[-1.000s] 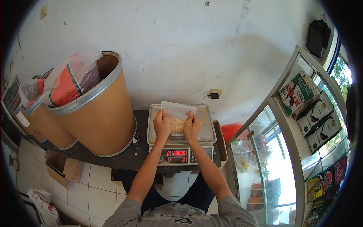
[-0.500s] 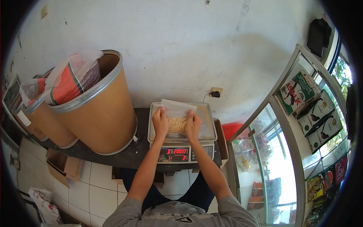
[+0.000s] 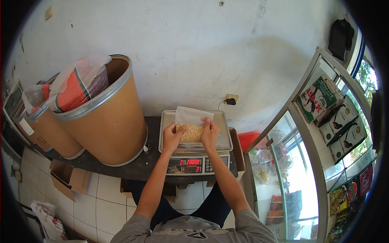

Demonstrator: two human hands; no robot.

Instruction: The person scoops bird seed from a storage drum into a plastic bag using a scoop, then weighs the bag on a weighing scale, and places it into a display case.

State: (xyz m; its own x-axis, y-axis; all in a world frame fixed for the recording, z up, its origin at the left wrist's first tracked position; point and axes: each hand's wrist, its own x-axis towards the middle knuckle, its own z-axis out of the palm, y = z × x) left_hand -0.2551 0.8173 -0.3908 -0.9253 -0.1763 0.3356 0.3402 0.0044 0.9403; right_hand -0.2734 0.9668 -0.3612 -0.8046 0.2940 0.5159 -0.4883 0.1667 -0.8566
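A clear plastic bag (image 3: 193, 116) partly filled with yellow grain, like cracked corn (image 3: 192, 133), is held over the metal pan of a digital scale (image 3: 225, 139). My left hand (image 3: 172, 137) has its fingers curled at the bag's left side, the thumb lying against the grain-filled part. At the upper right edge, my right hand (image 3: 210, 134) pinches the plastic between thumb and fingers. The bag's upper part is bare of grain and stands up, tilted. Red digits glow on the scale's display (image 3: 190, 165), reading 0, 20000 and 0.
The scale stands on a dark table (image 3: 121, 172). A big brown drum (image 3: 109, 121) holding a woven sack (image 3: 75, 91) is at left. To the right is a glass display case (image 3: 283, 162) with packaged goods. A black plug (image 3: 230, 101) sits in the wall socket.
My left hand has shifted from the bag's top left edge down to its side by the grain. The right hand has moved slightly right, and the bag's top left corner now stands free.
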